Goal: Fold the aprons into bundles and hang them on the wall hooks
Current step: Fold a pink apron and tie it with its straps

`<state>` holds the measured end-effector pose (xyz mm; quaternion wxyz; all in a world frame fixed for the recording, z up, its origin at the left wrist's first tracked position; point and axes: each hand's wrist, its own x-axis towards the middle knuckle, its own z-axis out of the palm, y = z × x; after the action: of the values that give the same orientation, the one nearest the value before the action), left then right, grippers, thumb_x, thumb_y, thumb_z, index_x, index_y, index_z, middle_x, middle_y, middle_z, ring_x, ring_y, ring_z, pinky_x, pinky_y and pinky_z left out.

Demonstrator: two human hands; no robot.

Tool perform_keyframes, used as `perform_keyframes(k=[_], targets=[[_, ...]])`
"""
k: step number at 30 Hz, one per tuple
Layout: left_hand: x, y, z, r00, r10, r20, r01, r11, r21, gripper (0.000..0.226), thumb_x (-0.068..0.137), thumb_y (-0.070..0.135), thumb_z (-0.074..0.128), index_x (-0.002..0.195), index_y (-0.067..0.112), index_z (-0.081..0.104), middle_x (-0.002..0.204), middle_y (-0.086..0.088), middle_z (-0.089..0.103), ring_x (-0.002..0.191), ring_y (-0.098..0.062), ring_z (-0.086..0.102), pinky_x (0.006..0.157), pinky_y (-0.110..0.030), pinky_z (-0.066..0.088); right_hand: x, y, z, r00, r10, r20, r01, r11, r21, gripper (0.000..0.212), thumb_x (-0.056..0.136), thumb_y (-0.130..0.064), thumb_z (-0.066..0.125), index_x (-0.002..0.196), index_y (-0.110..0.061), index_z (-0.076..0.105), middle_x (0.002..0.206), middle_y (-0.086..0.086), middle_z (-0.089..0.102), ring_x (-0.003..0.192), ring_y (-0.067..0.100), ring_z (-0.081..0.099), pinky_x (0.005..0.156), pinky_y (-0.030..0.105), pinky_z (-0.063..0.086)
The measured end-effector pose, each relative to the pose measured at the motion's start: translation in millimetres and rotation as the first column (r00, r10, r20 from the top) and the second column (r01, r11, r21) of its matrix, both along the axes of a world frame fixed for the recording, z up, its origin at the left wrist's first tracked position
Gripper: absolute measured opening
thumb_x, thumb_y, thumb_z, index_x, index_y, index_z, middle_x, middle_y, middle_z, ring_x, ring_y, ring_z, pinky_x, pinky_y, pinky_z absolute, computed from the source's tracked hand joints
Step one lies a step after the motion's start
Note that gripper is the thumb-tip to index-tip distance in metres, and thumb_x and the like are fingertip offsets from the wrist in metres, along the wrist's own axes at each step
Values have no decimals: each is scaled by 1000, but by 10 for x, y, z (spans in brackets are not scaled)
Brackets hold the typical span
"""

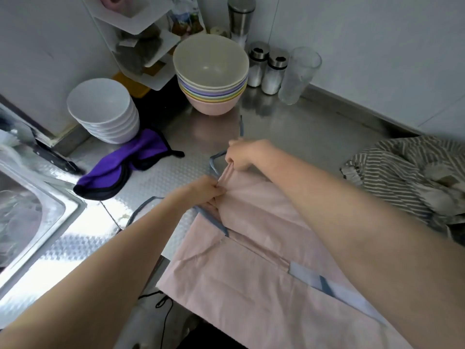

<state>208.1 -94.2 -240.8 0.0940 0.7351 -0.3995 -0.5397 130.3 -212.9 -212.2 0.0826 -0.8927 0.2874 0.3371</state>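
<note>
Left hand [205, 191]: pinching the pink apron [251, 260] top edge.
Right hand [242, 153]: pinching the same edge, fingertips hidden.
Apron hem: running off frame.

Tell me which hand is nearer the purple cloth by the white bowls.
Left. The left hand pinches the pink apron just right of the purple cloth; the right hand grips the apron's top edge farther right, nearer the pastel bowls.

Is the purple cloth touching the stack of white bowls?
Touching. In the head view the purple cloth has its far end lying against the base of the white bowl stack, with no counter showing between them.
</note>
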Motion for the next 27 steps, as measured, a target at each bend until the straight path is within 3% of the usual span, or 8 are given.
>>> perform_keyframes(k=[3,6,8,11,16,20,23,27], targets=[[-20,-100,-42,993,-47,110,50,999,-17,30,97,20,41,112,1,60,101,-12,67,65,-9,61,69,-14,47,-49,46,-72,996,90,8,-88,991,-104,34,93,-11,42,124,-6,55,142,11,31,129,31,32,93,37,38],[21,-112,-44,990,-84,112,81,996,31,26,98,21,41,108,5,59,90,-7,67,41,2,57,50,-5,45,-92,46,-77,985,108,133,-102,993,-52,16,90,-10,42,101,-13,54,123,11,36,113,31,41,75,35,36],[25,-111,-35,980,-134,148,133,991,17,31,98,24,41,112,3,59,102,-10,68,60,-4,64,66,-10,47,-89,-9,-46,982,114,151,-117,993,7,7,87,-13,44,84,-17,48,106,7,35,103,29,42,72,39,39],[-8,-124,-36,915,-278,292,285,958,18,38,99,30,38,119,4,57,115,-10,64,102,-24,59,91,-27,41,17,-31,33,968,240,66,-245,967,69,12,90,-20,46,81,-22,54,111,4,36,109,25,39,90,39,42],[-71,-100,-74,870,-350,346,373,928,1,40,99,31,36,118,2,56,116,-12,62,107,-28,56,90,-31,40,219,96,100,876,419,-237,-446,892,-70,41,94,-29,50,132,-14,49,148,-2,25,139,21,17,101,37,35],[-55,-118,-84,928,-290,232,302,953,-13,38,100,27,36,123,4,55,119,-10,62,110,-28,56,95,-30,38,237,-41,165,877,463,-131,-479,864,-157,37,90,-41,53,113,-14,63,137,3,34,129,24,25,87,37,37],[-22,-138,-93,965,-214,148,217,976,-3,37,100,26,36,124,5,55,119,-10,64,101,-23,59,88,-24,40,114,-156,127,921,390,-12,-387,910,-151,13,87,-30,52,86,-19,58,125,6,37,118,27,32,76,36,40],[-2,-182,-87,976,-191,101,188,981,42,35,99,25,36,119,4,56,98,-8,70,78,-14,61,74,-16,44,-53,-197,-2,922,376,91,-356,917,-180,13,89,-16,47,91,-18,59,125,5,34,115,28,32,74,35,36]])
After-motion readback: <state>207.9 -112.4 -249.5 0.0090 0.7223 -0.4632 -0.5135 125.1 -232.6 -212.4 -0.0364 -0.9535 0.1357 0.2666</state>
